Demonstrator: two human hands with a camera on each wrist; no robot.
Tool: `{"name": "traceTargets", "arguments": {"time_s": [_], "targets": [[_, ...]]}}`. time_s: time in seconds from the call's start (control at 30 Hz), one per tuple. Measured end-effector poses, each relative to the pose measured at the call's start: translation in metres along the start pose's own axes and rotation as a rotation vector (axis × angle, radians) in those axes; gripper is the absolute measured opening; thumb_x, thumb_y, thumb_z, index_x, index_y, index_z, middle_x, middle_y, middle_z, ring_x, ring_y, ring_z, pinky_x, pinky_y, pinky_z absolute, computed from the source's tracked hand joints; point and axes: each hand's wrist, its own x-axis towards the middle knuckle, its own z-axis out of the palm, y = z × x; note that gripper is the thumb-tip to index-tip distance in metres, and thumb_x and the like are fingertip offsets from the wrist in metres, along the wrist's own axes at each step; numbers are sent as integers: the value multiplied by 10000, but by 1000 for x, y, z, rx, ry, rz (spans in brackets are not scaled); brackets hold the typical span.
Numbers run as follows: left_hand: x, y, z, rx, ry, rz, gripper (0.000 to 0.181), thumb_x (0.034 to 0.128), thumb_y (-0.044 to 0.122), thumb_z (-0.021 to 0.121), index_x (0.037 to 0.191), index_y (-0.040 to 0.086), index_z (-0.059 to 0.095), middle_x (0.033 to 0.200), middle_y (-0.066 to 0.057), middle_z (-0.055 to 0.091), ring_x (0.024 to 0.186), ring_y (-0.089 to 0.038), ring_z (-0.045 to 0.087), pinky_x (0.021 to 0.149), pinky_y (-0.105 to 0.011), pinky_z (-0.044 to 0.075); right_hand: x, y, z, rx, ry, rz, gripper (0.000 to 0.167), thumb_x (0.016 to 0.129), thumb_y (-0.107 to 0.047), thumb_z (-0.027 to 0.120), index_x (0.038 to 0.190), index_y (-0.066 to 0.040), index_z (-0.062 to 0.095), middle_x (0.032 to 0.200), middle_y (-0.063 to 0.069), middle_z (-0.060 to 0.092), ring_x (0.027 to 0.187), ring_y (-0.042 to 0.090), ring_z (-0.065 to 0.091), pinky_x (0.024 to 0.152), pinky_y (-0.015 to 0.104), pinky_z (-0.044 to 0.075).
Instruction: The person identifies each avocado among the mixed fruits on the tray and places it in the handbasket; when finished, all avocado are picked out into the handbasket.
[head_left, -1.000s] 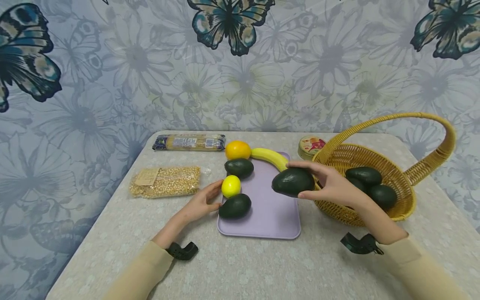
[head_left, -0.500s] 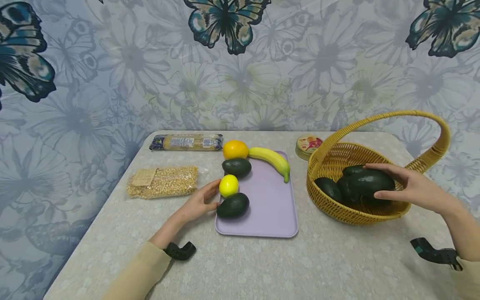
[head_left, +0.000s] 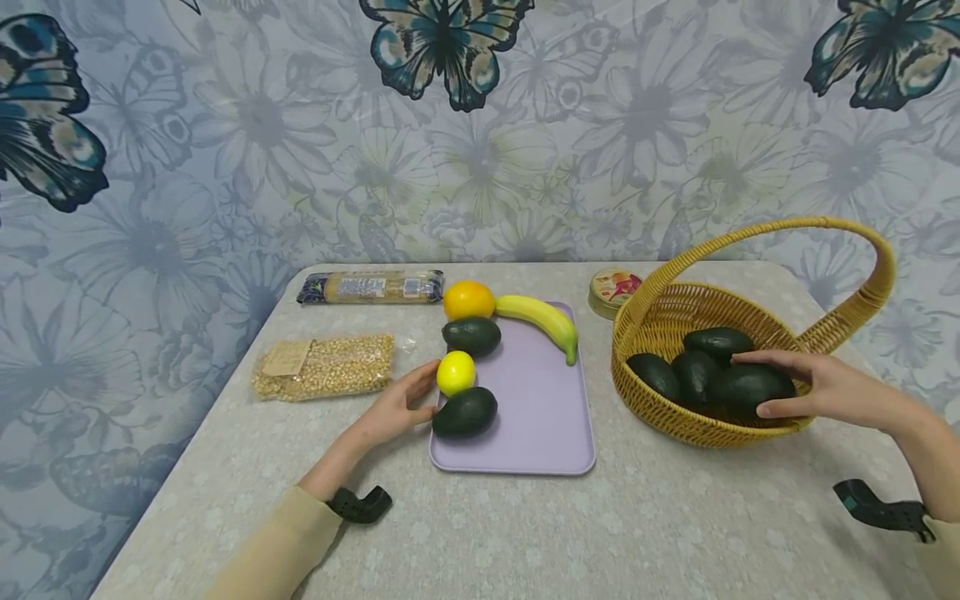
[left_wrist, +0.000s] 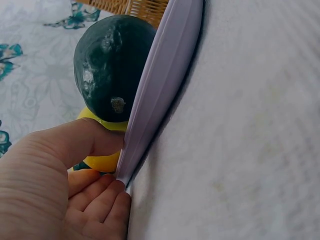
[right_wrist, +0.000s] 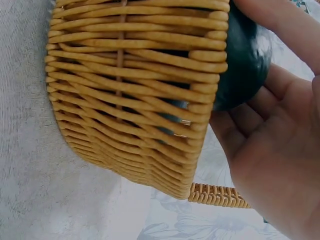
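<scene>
Under basket [head_left: 667,416] and tray [head_left: 534,408], pale mottled tabletop [head_left: 525,537]; behind, a butterfly-print backdrop [head_left: 480,183].

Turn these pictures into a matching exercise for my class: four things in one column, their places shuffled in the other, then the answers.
1. right hand
2. lemon
3. packet of yellow kernels
4. banana

A. to the left of the tray, apart from it
B. between two avocados
C. next to the orange
D. holding an avocado in the basket

Pairs: 1-D, 2-B, 3-A, 4-C
</scene>
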Motion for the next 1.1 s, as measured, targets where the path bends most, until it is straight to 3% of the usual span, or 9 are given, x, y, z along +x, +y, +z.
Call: {"name": "traceTargets", "arguments": {"time_s": [0.1,0.2,0.43,0.57,0.67,0.9,1.1], "targets": [[0,0,0,0,2,-4,706,861,-92,585,1462,-70,216,1493,-244,240,1346,-392,268,1094,-466,255,1,0,1,-7,-30,12,667,818,-313,740,1392,-112,466,1378,239,411,1151,400,460,713,364,501],[1,-3,0,-5,5,-5,707,858,-92,586,1463,-68,219,1493,-242,241,1347,-391,268,1095,-468,251,4,1,3,-7,-52,5,647,823,-319,734,1383,-118,480,1373,238,418,1158,410,453,724,349,506],[8,-31,0,-16,13,11,740,860,-83,595,1487,-6,209,1511,-200,230,1360,-360,255,1102,-448,243,5,4,10,-34,-49,-34,587,811,-316,745,1346,-194,535,1341,152,482,1145,167,468,757,239,482],[9,-36,1,-4,18,25,748,865,-55,607,1496,30,214,1515,-174,238,1362,-337,266,1102,-432,252,8,7,15,-35,-46,-65,570,811,-309,746,1332,-187,549,1321,153,509,1100,16,459,755,230,482],[9,-37,0,-9,18,34,748,867,-42,612,1496,33,215,1516,-173,238,1361,-337,268,1100,-434,255,10,8,17,-23,-51,-74,569,809,-305,748,1326,-169,552,1312,153,516,1067,-17,465,738,233,489],[9,-32,0,-10,16,10,742,865,-71,599,1492,17,213,1518,-176,228,1364,-334,260,1101,-424,254,12,8,17,-19,-80,-59,575,818,-322,737,1332,-153,545,1319,170,507,1074,9,471,745,243,490],[3,-9,0,-28,2,19,721,851,-100,586,1463,-74,206,1496,-254,221,1347,-407,255,1090,-477,255,14,7,12,23,-159,-29,565,854,-297,702,1355,-117,513,1341,212,471,1086,6,455,758,253,487]]}}
